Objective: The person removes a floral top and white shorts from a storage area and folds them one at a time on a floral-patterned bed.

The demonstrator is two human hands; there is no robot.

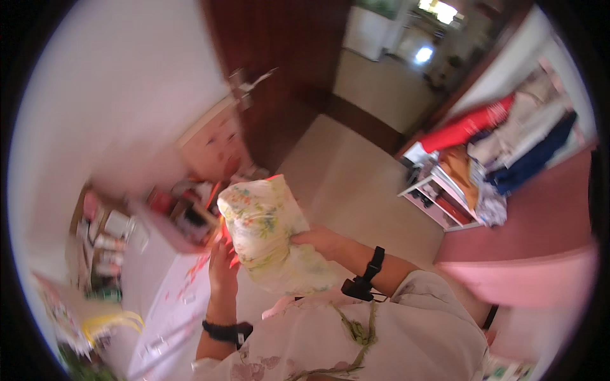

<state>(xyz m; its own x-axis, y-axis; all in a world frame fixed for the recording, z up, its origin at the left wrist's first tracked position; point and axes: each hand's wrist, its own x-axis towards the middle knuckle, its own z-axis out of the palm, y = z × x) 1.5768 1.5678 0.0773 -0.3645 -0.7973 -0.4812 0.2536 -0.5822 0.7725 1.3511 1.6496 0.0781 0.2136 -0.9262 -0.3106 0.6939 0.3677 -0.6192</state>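
Note:
Held out in front of my body is a pale floral cloth bundle (264, 228), puffy and creased, with bright orange edging along its left and top sides. My right hand (314, 241) comes in from the right and grips the bundle's right side, the thumb lying on the cloth. At the opposite side, my left hand (222, 261) is closed on the orange edge; its fingers are partly hidden behind the cloth. Whether the bundle is a folded garment or a small cushion cannot be made out.
A brown door (279, 63) stands open ahead, beside a doorway. Clothes (508, 133) lie piled on a small white shelf (438, 206) at the right, next to a pink-edged bed (527, 254). At the left are a cluttered white desk (168, 298) and a wall shelf (101, 254) of bottles.

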